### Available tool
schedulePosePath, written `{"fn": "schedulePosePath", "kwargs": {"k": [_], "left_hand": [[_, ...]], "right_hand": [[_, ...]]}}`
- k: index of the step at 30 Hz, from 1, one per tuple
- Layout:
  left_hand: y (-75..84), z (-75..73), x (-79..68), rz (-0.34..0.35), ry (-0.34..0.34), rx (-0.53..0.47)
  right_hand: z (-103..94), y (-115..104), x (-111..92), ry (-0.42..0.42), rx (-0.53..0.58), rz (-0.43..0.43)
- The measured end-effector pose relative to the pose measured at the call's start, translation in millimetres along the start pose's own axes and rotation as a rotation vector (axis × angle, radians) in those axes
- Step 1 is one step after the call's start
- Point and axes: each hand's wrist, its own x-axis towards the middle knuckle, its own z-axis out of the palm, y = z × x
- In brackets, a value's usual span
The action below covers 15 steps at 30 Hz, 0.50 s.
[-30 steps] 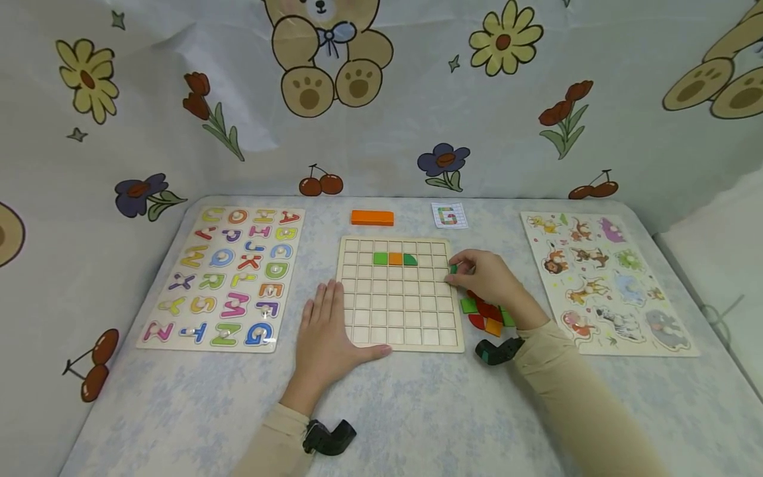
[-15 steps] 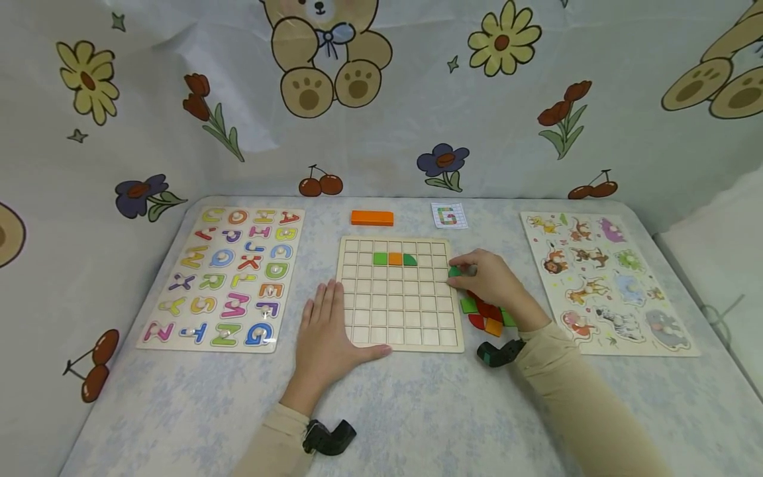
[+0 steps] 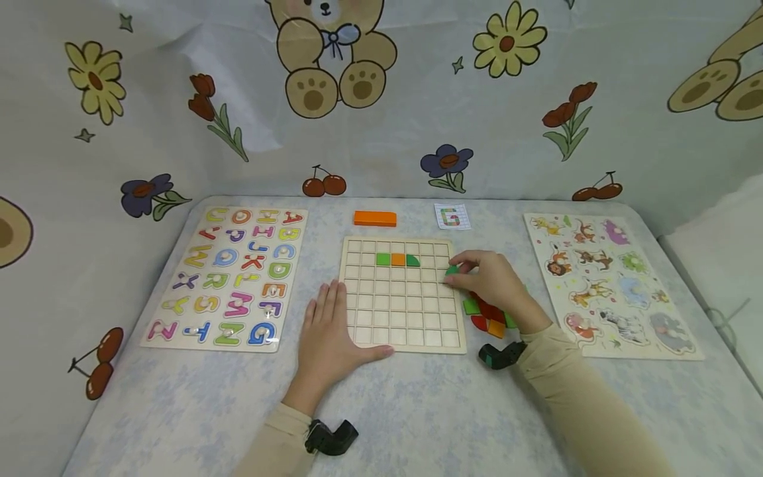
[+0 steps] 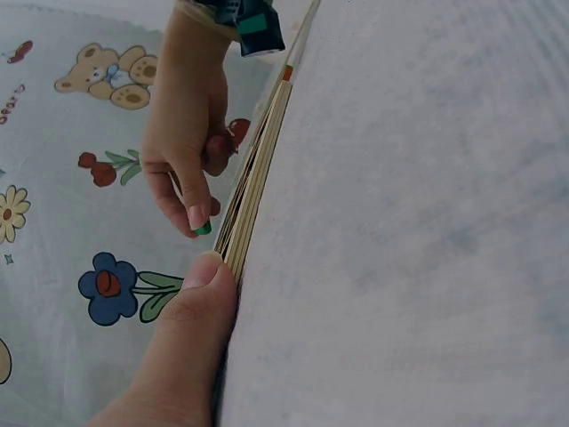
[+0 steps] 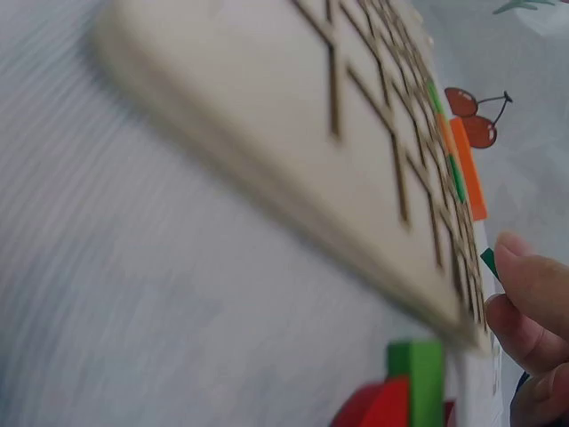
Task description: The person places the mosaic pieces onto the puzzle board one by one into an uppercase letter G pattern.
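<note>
My right hand (image 3: pixel 485 275) pinches a small dark green piece (image 3: pixel 452 270) between thumb and fingers, over the right edge of the wooden grid board (image 3: pixel 405 338). In the left wrist view the same green piece (image 4: pixel 203 228) shows at the fingertips. My left hand (image 3: pixel 328 334) lies flat with straight fingers along the board's left edge, its thumb (image 4: pixel 200 294) at the near edge. In one row of the board sit a light green square (image 3: pixel 383 260), an orange square (image 3: pixel 398 260) and a dark green quarter-round piece (image 3: pixel 412 260).
Beside the board, partly under my right hand, lies a pile of red, green and orange pieces (image 3: pixel 491 318). Behind stand an orange block (image 3: pixel 375 218) and a card with a G pattern (image 3: pixel 452 216). A letter board (image 3: pixel 223 278) lies left, an animal puzzle (image 3: pixel 608 285) right.
The green piece has turned between my right fingertips and shows more of its face than a second ago. My right hand has shifted slightly toward the board. My left hand stays in place.
</note>
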Motion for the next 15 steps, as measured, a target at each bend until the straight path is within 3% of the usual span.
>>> {"fn": "schedulePosePath", "kwargs": {"k": [7, 15], "left_hand": [[0.1, 0.2, 0.2, 0.004, -0.014, 0.01], [-2.0, -0.4, -0.1, 0.022, -0.009, 0.02]], "right_hand": [[11.5, -26.8, 14.4, -0.035, 0.094, -0.058], [49.0, -73.1, 42.6, -0.025, 0.122, -0.149]]}}
